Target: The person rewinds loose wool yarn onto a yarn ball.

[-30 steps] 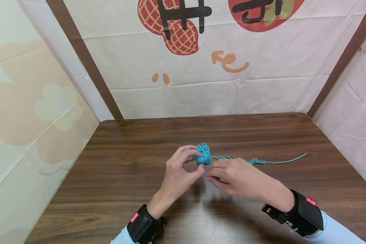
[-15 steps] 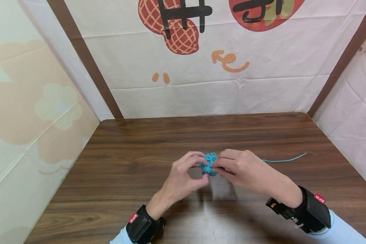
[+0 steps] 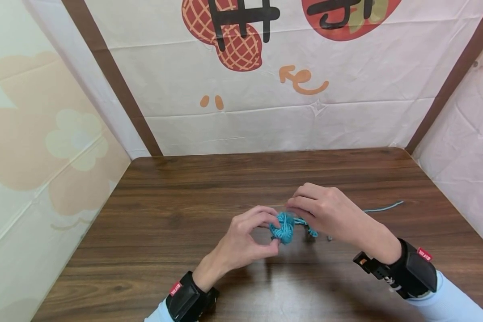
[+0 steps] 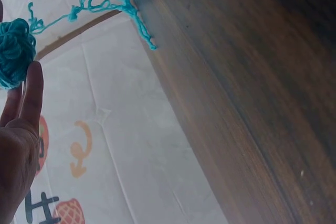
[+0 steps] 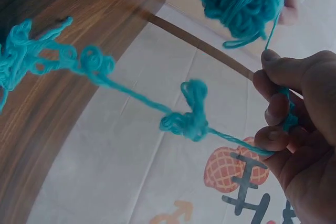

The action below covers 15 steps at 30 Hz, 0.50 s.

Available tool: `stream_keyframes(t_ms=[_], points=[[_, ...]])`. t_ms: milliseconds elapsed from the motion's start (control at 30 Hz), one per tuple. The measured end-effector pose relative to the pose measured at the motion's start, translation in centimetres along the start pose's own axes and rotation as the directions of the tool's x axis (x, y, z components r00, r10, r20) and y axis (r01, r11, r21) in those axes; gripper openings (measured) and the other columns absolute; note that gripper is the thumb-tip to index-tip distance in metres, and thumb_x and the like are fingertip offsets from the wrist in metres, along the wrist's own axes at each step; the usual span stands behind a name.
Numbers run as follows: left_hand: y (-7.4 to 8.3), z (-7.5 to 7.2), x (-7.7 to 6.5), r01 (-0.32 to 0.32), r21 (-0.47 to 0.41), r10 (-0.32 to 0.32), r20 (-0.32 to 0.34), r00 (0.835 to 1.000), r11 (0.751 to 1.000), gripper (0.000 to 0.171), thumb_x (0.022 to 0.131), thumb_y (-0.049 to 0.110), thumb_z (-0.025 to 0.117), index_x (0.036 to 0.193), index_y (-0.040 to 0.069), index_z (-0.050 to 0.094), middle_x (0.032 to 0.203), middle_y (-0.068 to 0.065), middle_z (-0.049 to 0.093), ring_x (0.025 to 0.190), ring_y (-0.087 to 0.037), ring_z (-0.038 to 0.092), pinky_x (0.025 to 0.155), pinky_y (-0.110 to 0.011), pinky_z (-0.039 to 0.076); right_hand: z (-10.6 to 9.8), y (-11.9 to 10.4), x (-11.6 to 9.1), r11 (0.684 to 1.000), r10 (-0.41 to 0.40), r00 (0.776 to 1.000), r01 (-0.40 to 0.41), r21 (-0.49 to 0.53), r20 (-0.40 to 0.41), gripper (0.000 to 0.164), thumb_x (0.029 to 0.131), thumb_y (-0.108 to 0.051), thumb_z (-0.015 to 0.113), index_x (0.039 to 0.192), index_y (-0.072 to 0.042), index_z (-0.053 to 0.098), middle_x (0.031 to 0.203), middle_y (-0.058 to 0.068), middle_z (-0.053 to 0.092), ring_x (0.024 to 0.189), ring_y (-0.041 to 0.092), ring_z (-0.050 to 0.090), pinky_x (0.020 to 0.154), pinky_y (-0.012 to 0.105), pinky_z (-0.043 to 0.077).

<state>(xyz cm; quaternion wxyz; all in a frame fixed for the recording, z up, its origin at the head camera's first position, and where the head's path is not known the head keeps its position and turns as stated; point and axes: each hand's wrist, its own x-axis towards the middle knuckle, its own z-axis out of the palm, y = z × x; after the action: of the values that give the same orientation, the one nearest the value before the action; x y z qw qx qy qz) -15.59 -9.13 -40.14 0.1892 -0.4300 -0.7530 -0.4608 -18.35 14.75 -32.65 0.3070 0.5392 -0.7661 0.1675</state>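
Note:
A small ball of turquoise yarn (image 3: 282,228) is held above the table between the thumb and fingers of my left hand (image 3: 245,237). Just to its right, my right hand (image 3: 330,214) pinches the yarn strand between thumb and forefinger. In the right wrist view, a taut strand runs from the yarn ball (image 5: 244,3) to the right hand (image 5: 310,114), whose other fingers curl round more yarn. From there a knotted, looped yarn tail (image 5: 189,119) trails to a tangle (image 5: 21,56) on the left. The left wrist view shows the ball (image 4: 16,53) at the left hand's fingertips.
The brown wooden table (image 3: 165,214) lies under both hands. A loose yarn end (image 3: 384,208) stretches to the right beyond the right hand. White printed cloth (image 3: 265,125) hangs behind the table, with more cloth at both sides.
The ball has moved right and slightly toward the person with the left hand. My right hand dipped in against the ball, then rose away to the right and over it with the strand.

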Motion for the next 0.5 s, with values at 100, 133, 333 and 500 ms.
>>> stream_keyframes(t_ms=[100,133,333,500], points=[[0.1,0.0,-0.1,0.005,-0.002,-0.005,0.010,1.000,1.000,0.027,0.076,-0.001,0.074,0.099,0.011,0.065,0.115,-0.008,0.067,0.097,-0.020,0.071,0.082,-0.021,0.062,0.1,0.5,-0.1,1.000,0.006,1.000,-0.006,0.020,-0.017,0.022,0.077,0.002,0.084,0.094,-0.008,0.075,0.089,-0.002,0.067,0.076,0.008,0.065,0.064,0.017,0.056],[0.1,0.0,-0.1,0.008,-0.003,-0.008,0.014,1.000,1.000,0.027,0.076,-0.001,0.074,0.099,0.011,0.065,0.115,-0.008,0.067,0.097,-0.019,0.071,0.083,-0.021,0.062,0.2,0.7,-0.2,0.999,0.009,1.000,-0.008,0.033,-0.023,0.017,0.081,0.000,0.082,0.095,-0.008,0.075,0.090,-0.002,0.067,0.075,0.007,0.066,0.064,0.017,0.055],[0.3,0.0,-0.1,0.012,-0.005,-0.012,0.034,0.999,1.000,0.028,0.077,0.000,0.073,0.101,0.011,0.065,0.117,-0.008,0.067,0.099,-0.014,0.070,0.084,-0.020,0.061,0.3,1.5,-0.4,0.995,0.039,0.998,-0.035,0.092,-0.047,0.011,0.087,-0.004,0.079,0.096,-0.008,0.076,0.091,-0.003,0.070,0.072,0.005,0.066,0.061,0.015,0.053],[0.5,0.0,-0.1,0.002,-0.004,-0.002,0.046,0.999,1.000,0.029,0.077,0.000,0.074,0.101,0.011,0.065,0.118,-0.008,0.067,0.100,-0.015,0.069,0.084,-0.019,0.061,0.4,2.1,-0.5,0.993,0.066,0.997,-0.061,0.103,-0.048,0.022,0.078,0.003,0.083,0.096,-0.007,0.076,0.090,-0.002,0.070,0.071,0.005,0.064,0.059,0.014,0.051]])
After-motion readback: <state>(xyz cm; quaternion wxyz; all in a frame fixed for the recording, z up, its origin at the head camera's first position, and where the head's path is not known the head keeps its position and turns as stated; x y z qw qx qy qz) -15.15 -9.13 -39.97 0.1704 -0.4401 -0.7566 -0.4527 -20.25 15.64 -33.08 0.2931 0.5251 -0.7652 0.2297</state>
